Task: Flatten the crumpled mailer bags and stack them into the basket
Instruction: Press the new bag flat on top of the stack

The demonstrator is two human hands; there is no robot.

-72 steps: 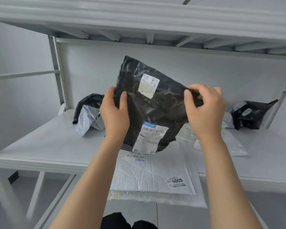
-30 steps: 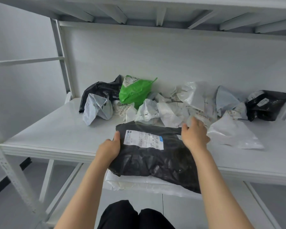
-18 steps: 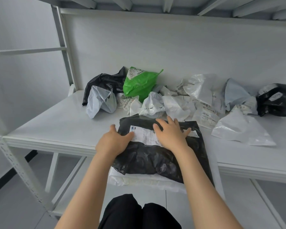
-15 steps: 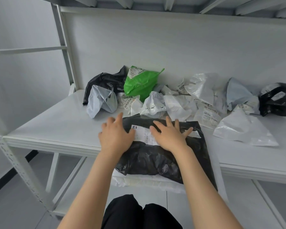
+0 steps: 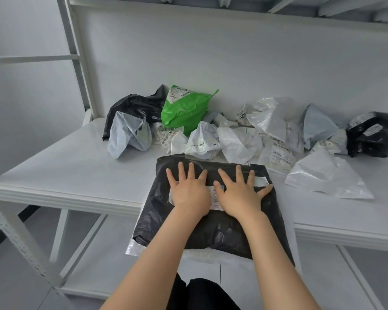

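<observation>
Two spread hands, left hand and right hand, are pressing the crinkly black plastic mailer bag flat; pushing outward should be smoothing it best.

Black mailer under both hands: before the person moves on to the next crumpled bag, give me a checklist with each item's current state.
1. Both palms flat on the black mailer: ok, left hand and right hand are spread open on it.
2. Mailer flattened: not ok, its near half is wrinkled.
3. Mailer sits on the white flattened bags: ok, their edge shows beneath.
4. Stack fully supported: not ok, it overhangs the shelf edge.
5. Basket ready: cannot tell, none is visible.
6. Crumpled bags remaining: ok, green bag and others wait behind.
</observation>
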